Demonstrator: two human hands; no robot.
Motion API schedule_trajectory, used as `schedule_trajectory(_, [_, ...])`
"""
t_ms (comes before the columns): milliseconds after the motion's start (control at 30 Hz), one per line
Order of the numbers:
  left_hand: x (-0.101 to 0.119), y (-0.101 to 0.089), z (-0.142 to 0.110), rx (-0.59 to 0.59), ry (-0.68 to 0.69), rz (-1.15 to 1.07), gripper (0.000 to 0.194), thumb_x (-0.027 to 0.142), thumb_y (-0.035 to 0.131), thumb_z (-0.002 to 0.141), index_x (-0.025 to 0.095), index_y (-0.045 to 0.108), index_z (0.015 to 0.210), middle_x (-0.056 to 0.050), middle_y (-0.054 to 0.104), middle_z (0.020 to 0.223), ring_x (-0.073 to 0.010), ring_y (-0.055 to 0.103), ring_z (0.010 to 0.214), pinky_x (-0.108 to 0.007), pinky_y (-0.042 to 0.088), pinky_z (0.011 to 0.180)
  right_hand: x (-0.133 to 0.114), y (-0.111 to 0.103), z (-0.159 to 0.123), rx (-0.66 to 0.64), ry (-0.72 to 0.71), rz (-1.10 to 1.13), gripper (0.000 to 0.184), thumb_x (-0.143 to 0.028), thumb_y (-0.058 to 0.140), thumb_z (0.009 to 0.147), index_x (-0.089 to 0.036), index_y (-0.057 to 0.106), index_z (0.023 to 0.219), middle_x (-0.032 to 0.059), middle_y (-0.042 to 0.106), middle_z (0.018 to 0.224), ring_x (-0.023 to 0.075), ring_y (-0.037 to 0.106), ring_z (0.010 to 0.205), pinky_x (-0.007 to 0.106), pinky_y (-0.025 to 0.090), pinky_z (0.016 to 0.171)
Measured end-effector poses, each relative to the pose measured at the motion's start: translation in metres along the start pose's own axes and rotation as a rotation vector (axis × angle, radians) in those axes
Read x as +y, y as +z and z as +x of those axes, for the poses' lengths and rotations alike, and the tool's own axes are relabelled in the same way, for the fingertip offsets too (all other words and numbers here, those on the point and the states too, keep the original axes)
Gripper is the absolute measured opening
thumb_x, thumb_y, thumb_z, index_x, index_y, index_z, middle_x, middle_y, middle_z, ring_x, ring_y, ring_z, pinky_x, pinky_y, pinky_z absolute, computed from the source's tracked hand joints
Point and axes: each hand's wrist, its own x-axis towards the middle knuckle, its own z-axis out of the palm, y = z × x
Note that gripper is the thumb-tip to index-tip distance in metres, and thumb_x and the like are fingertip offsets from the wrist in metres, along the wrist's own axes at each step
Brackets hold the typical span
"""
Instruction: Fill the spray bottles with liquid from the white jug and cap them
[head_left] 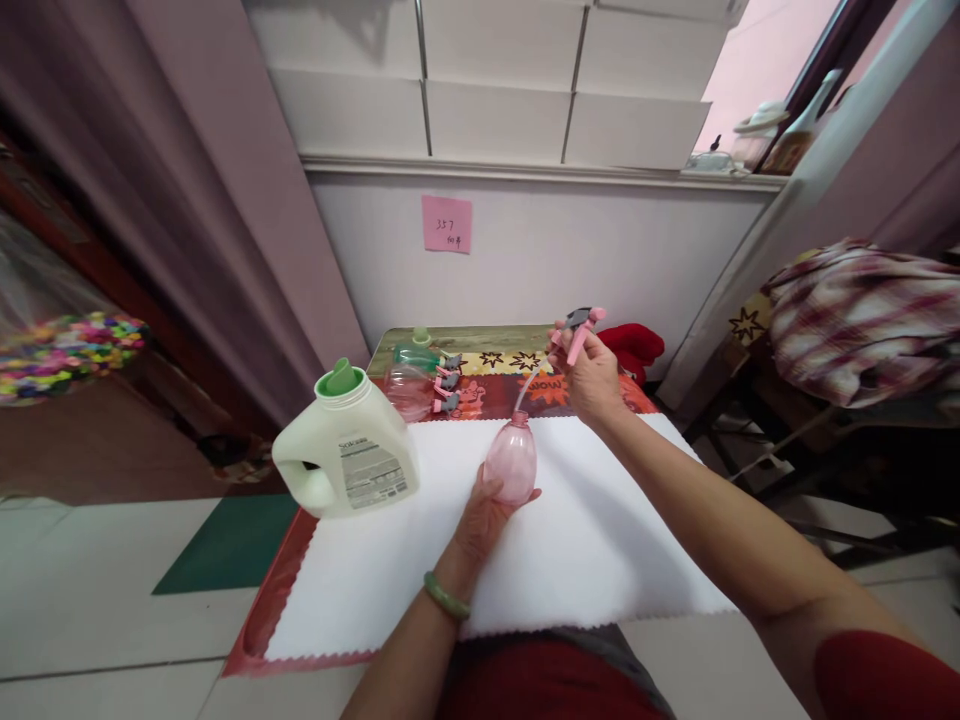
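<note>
My left hand (486, 515) is wrapped round the lower part of a pink, see-through spray bottle (514, 465), holding it nearly upright over the white mat (600, 540). Above and to its right, my right hand (592, 375) grips a pink and grey trigger sprayer head (580, 325). A pale dip tube (529, 388) runs down from the sprayer head to the open bottle neck, its lower end at or just inside the mouth. On the left of the mat stands a large cream detergent jug (352, 445) with a green spout (340, 378).
Behind the jug lie pink and green bottles (409, 385) and several more sprayer heads (448, 385). A red cloth item (634, 348) sits at the table's back right. At right, a plaid cloth (862, 320) covers something; a wall (555, 240) closes off the back.
</note>
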Motion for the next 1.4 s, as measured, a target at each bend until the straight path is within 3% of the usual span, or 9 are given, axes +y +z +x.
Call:
schedule_trajectory(200, [0.001, -0.005, 0.007, 0.055, -0.024, -0.075, 0.066, 0.038, 0.08, 0.074, 0.014, 0.059, 0.132, -0.017, 0.072, 0.12, -0.0314, 0.073, 0.094, -0.04, 0.059, 0.074, -0.003, -0.005, 0.0, 0.058, -0.033, -0.015, 0.036, -0.05, 0.086, 0.072, -0.023, 0.075, 0.092, 0.0014, 0.073, 0.092, 0.012, 0.064, 0.078, 0.026, 0.053, 0.066])
schedule_trajectory(333, [0.004, -0.005, 0.007, 0.087, -0.05, -0.117, 0.056, 0.047, 0.072, 0.083, 0.015, 0.062, 0.128, -0.015, 0.074, 0.112, -0.0277, 0.074, 0.084, -0.033, 0.056, 0.062, 0.007, -0.01, -0.007, 0.044, 0.031, -0.053, 0.04, -0.053, 0.086, 0.069, -0.022, 0.074, 0.091, 0.0023, 0.074, 0.089, 0.0141, 0.065, 0.076, 0.027, 0.052, 0.065])
schedule_trajectory(600, [0.007, -0.004, 0.008, 0.097, -0.103, -0.144, 0.071, 0.072, 0.052, 0.09, 0.009, 0.067, 0.12, -0.02, 0.077, 0.095, -0.0243, 0.073, 0.075, -0.033, 0.057, 0.064, 0.035, -0.018, -0.037, -0.087, 0.215, -0.154, 0.046, -0.053, 0.089, 0.063, -0.022, 0.078, 0.095, 0.006, 0.079, 0.094, 0.0239, 0.071, 0.095, 0.038, 0.054, 0.088])
schedule_trajectory(867, [0.007, -0.004, 0.008, 0.06, -0.194, -0.113, 0.089, 0.083, 0.039, 0.088, 0.003, 0.071, 0.11, -0.023, 0.076, 0.082, -0.0213, 0.068, 0.058, -0.028, 0.05, 0.05, 0.066, -0.02, -0.069, -0.212, 0.368, -0.089, 0.047, -0.056, 0.09, 0.065, -0.021, 0.078, 0.095, 0.0082, 0.08, 0.102, 0.0278, 0.073, 0.105, 0.046, 0.05, 0.102])
schedule_trajectory(1133, [0.013, -0.003, 0.006, 0.041, -0.248, -0.092, 0.09, 0.086, 0.034, 0.086, 0.008, 0.071, 0.111, -0.019, 0.076, 0.078, -0.017, 0.062, 0.048, -0.022, 0.036, 0.036, 0.069, -0.022, -0.075, -0.262, 0.347, -0.024, 0.048, -0.063, 0.081, 0.076, -0.024, 0.075, 0.103, 0.0078, 0.078, 0.113, 0.0279, 0.072, 0.11, 0.047, 0.053, 0.102])
schedule_trajectory(1400, [0.011, -0.007, 0.009, 0.054, -0.293, -0.079, 0.095, 0.089, 0.034, 0.083, 0.004, 0.069, 0.106, -0.021, 0.073, 0.073, -0.013, 0.052, 0.037, -0.022, 0.03, 0.032, 0.069, -0.021, -0.077, -0.227, 0.353, 0.004, 0.045, -0.061, 0.079, 0.078, -0.024, 0.073, 0.102, 0.0078, 0.077, 0.115, 0.0279, 0.071, 0.113, 0.046, 0.053, 0.103])
